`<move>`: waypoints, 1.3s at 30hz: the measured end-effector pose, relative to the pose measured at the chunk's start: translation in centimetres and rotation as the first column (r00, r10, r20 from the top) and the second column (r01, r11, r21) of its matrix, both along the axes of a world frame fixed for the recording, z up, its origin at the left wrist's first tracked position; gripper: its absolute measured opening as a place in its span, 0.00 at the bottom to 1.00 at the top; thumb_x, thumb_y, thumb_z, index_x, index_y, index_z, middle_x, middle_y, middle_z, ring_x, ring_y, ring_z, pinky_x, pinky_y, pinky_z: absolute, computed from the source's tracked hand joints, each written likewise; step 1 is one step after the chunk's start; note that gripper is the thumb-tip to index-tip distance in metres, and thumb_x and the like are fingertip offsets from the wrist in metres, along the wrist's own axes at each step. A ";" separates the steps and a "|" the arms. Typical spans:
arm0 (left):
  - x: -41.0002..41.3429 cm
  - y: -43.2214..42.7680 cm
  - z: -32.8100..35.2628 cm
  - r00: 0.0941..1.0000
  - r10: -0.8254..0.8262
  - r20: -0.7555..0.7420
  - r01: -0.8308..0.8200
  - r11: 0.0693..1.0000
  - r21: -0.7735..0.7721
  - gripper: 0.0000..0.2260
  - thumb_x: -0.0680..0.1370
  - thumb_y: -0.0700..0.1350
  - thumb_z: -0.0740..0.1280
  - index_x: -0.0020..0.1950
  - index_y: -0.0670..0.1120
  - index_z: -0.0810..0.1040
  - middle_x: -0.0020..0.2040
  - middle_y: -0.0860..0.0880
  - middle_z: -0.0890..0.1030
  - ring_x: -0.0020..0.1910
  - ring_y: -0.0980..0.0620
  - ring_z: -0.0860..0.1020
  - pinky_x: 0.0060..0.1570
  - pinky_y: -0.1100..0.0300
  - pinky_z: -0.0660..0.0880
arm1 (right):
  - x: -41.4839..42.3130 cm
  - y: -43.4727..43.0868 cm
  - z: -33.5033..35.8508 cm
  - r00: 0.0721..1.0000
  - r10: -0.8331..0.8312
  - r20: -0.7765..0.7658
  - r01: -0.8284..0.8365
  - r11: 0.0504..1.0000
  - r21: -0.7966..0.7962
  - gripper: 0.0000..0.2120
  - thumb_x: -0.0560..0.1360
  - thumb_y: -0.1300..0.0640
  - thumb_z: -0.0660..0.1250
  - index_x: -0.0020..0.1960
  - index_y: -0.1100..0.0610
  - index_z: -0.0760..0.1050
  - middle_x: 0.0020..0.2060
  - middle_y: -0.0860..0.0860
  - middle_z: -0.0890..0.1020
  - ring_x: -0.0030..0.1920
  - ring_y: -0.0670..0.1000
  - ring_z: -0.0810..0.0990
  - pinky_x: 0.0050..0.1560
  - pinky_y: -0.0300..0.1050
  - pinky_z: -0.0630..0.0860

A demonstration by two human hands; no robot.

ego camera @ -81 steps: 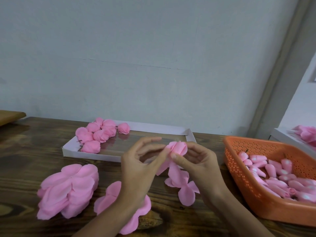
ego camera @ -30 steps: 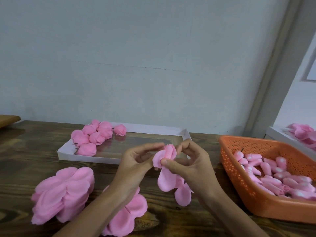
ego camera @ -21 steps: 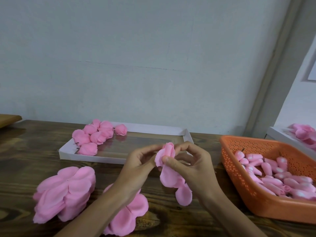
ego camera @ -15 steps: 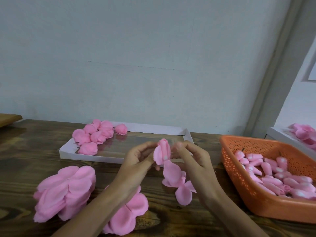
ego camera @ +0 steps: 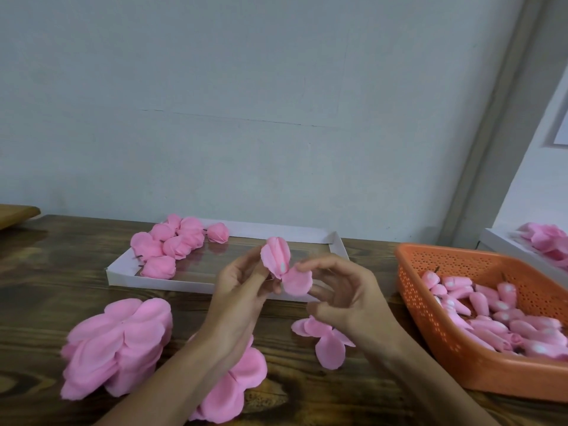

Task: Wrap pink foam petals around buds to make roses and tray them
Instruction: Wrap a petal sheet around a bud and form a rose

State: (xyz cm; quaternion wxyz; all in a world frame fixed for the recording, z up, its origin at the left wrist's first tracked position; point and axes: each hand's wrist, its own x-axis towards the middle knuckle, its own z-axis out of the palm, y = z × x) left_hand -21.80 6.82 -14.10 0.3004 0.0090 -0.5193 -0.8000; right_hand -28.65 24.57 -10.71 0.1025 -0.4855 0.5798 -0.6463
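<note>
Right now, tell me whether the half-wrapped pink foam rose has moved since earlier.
Yes. The rose shifted left along the white cardboard tray, away from its right end.

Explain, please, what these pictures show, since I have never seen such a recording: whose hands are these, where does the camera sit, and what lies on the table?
No machine here: a person works bare-handed, filmed by one camera worn on their head, looking down. The left hand holds a half-wrapped rose; the right hand touches its loose petal. On the table lie petal stacks, a white tray with finished roses, and an orange basket of buds.
</note>
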 end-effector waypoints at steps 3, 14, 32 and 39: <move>0.2 0.4 0.1 1.000 0.013 0.009 -0.013 1.000 -0.020 0.10 0.80 0.46 0.70 0.59 0.47 0.86 0.52 0.45 0.86 0.51 0.48 0.83 0.49 0.57 0.82 | 0.0 -0.3 -0.3 0.962 -0.152 -0.227 0.163 0.986 0.028 0.16 0.71 0.72 0.76 0.56 0.58 0.84 0.53 0.50 0.85 0.58 0.55 0.85 0.60 0.53 0.84; 1.1 2.8 0.1 0.993 0.119 0.005 -0.113 0.955 -0.273 0.10 0.83 0.50 0.68 0.59 0.51 0.87 0.51 0.48 0.88 0.53 0.52 0.86 0.50 0.61 0.81 | 0.9 -0.7 -0.3 0.794 -0.354 -0.495 0.386 0.921 -0.040 0.07 0.71 0.62 0.80 0.47 0.54 0.88 0.52 0.47 0.80 0.54 0.49 0.80 0.55 0.37 0.76; 0.6 1.4 -0.2 0.981 -0.195 -0.015 0.187 0.960 -0.208 0.14 0.83 0.50 0.68 0.61 0.43 0.84 0.49 0.44 0.84 0.45 0.49 0.77 0.46 0.60 0.78 | 0.7 -0.7 -0.3 0.923 -0.378 -0.072 0.366 0.921 -0.135 0.17 0.69 0.63 0.82 0.49 0.47 0.81 0.43 0.49 0.85 0.46 0.51 0.85 0.42 0.41 0.82; 1.4 1.1 1.1 0.951 -0.309 0.018 0.301 0.909 -0.287 0.14 0.80 0.44 0.69 0.65 0.44 0.83 0.57 0.42 0.85 0.54 0.48 0.82 0.50 0.60 0.79 | 0.3 -0.6 -0.4 0.924 -0.357 -0.136 0.338 0.930 -0.144 0.15 0.69 0.61 0.82 0.49 0.48 0.82 0.38 0.49 0.82 0.41 0.52 0.83 0.39 0.46 0.83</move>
